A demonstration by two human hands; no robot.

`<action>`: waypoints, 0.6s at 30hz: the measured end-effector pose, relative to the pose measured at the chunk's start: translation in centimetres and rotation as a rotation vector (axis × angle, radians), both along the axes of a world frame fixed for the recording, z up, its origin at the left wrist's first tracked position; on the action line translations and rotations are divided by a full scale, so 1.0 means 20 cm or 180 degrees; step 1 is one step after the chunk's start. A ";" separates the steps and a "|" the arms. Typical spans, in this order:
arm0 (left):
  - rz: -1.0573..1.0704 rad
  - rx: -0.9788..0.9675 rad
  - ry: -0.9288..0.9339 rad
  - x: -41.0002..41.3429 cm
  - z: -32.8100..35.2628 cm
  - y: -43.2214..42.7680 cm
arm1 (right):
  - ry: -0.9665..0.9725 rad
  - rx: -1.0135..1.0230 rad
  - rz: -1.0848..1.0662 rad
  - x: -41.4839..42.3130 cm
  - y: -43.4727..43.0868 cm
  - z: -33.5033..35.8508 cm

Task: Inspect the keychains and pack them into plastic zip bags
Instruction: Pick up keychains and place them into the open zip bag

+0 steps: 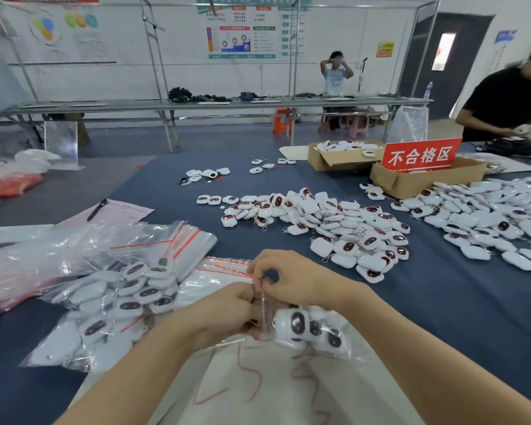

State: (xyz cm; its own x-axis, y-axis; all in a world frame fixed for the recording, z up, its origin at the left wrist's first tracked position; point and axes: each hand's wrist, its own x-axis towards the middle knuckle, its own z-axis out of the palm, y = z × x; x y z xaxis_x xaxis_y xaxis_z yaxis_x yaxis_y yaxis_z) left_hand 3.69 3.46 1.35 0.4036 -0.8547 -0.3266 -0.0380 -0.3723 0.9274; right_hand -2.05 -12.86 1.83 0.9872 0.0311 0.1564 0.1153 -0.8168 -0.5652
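Clear plastic zip bag (328, 335) held between two bare hands, low over a blue-covered table (442, 317). Inside the bag lie several white keychains (292, 325) with dark oval faces, bunched just below and to the right of the fingers.

The left hand (227, 311) is curled, and its fingertips pinch the bag's red-lined mouth. The right hand (288, 280) meets it from the other side, thumb and forefinger pinching the same strip and the other fingers bent loosely above. The two hands touch at the seal.

Left of the left hand is a heap of filled bags (129, 289), each showing white keychains through the plastic. Beyond that heap, a stack of empty bags (190, 240) with red seal lines lies flat. Further left rest a sheet of paper (120, 210) with a pen (97, 209) on it.

Beyond the right hand, a broad pile of loose keychains (334, 228) is spread across the table. A second pile (488, 222) lies further right. Behind these piles stands a cardboard box (411, 179) holding a red sign (420, 154) with white characters.
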 end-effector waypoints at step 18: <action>0.0451 0.0050 -0.0304 -0.05 -0.09 -0.06 | -0.0073 0.0584 -0.0157 -0.01 -0.03 -0.06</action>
State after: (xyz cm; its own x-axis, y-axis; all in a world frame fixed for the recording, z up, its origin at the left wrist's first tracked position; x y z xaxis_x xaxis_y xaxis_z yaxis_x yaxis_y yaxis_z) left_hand 2.63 2.34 -0.43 0.5495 -0.7821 -0.2938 -0.0716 -0.3944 0.9161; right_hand -2.29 -13.55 0.67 0.9829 -0.0485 0.1775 0.0922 -0.7054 -0.7028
